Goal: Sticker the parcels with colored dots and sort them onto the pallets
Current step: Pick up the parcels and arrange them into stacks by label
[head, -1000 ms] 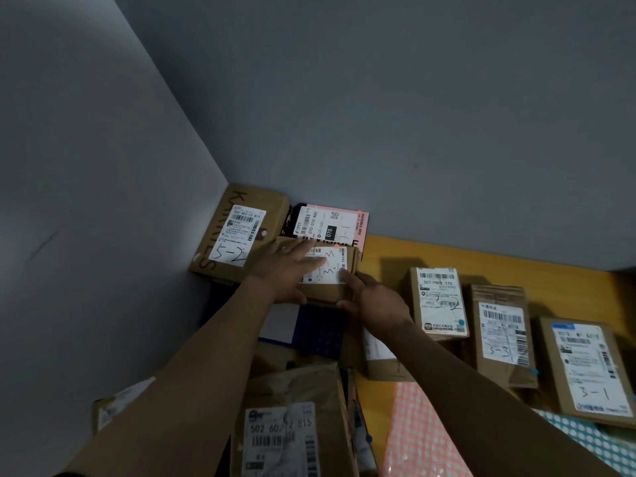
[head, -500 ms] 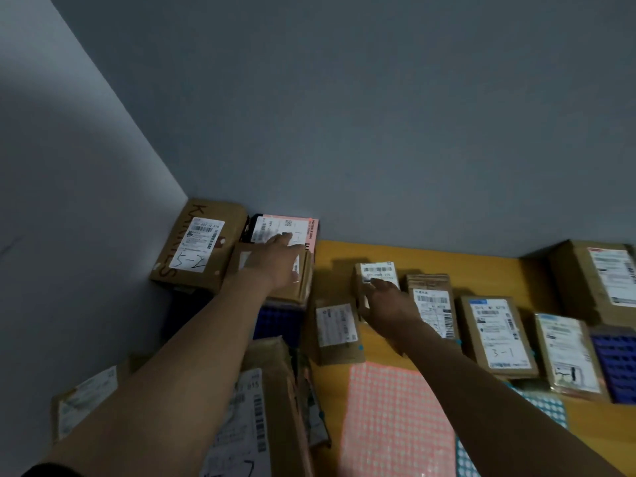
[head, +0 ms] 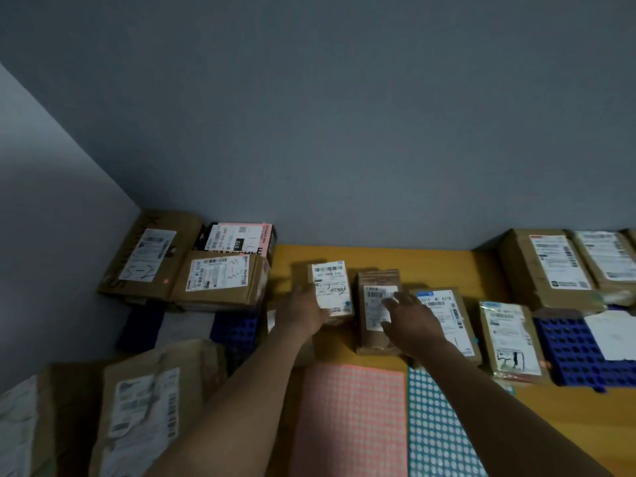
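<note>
A small brown parcel (head: 331,288) with a white label and a blue dot stands on the orange table (head: 423,261). My left hand (head: 303,313) grips its left and lower edge. My right hand (head: 411,321) hovers with fingers spread over the neighbouring brown parcel (head: 375,316), touching its label. A pink dot sticker sheet (head: 351,418) and a teal dot sticker sheet (head: 437,428) lie flat in front of me. On the left blue pallet (head: 234,330) sits a parcel marked 3-3 (head: 220,278) with a red dot beside it.
A large carton (head: 148,256) and a black-and-pink box (head: 237,237) fill the left corner. More labelled parcels (head: 509,339) lie to the right, beside another blue pallet (head: 568,349) and big cartons (head: 547,266). Padded parcels (head: 148,407) lie at the near left.
My left hand left the 3-3 parcel on the left pallet and took the small parcel on the table. My right hand shifted from that small parcel to the brown one beside it.
</note>
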